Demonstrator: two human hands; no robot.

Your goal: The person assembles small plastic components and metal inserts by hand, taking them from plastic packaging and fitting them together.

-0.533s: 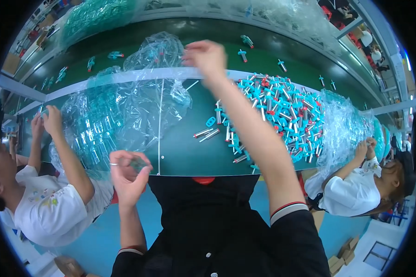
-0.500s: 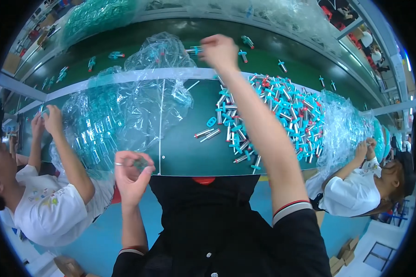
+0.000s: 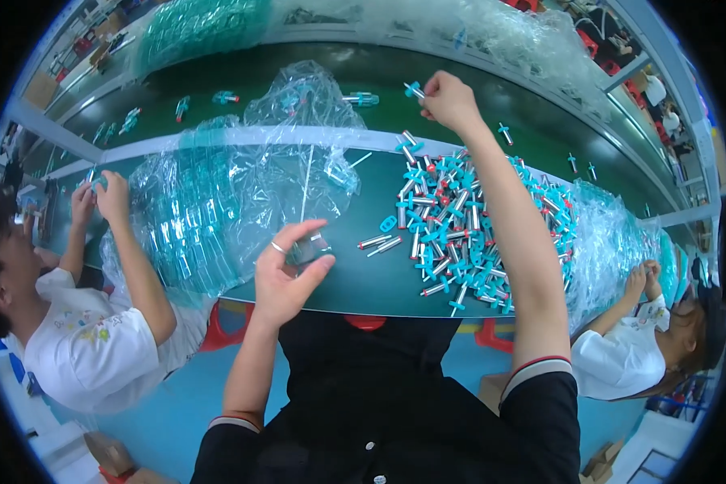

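Note:
Over the green belt, my right hand (image 3: 450, 101) pinches a small teal and silver part (image 3: 414, 90), with its teal end sticking out to the left of the fingertips. My left hand (image 3: 286, 278), a ring on one finger, is curled around a clear plastic piece (image 3: 310, 248) above the front of the table. The exact shape of that piece is partly hidden by the fingers. Below my right forearm lies a heap of silver tubes with teal flanges and red ends (image 3: 452, 226). Two silver tubes (image 3: 379, 244) and a teal oval piece (image 3: 388, 223) lie loose beside the heap.
A clear bag of teal-tinted clear plastic pieces (image 3: 189, 202) lies at the left, and another wrapped bundle (image 3: 617, 226) at the right. A grey rail (image 3: 242, 139) separates table and belt (image 3: 492, 101). Co-workers sit on both sides, the left one's hand (image 3: 113, 196) raised.
My right hand has moved rightward over the belt and now shows the teal and silver part in its fingertips. My left hand has moved up and right with the clear piece. The view has shifted slightly.

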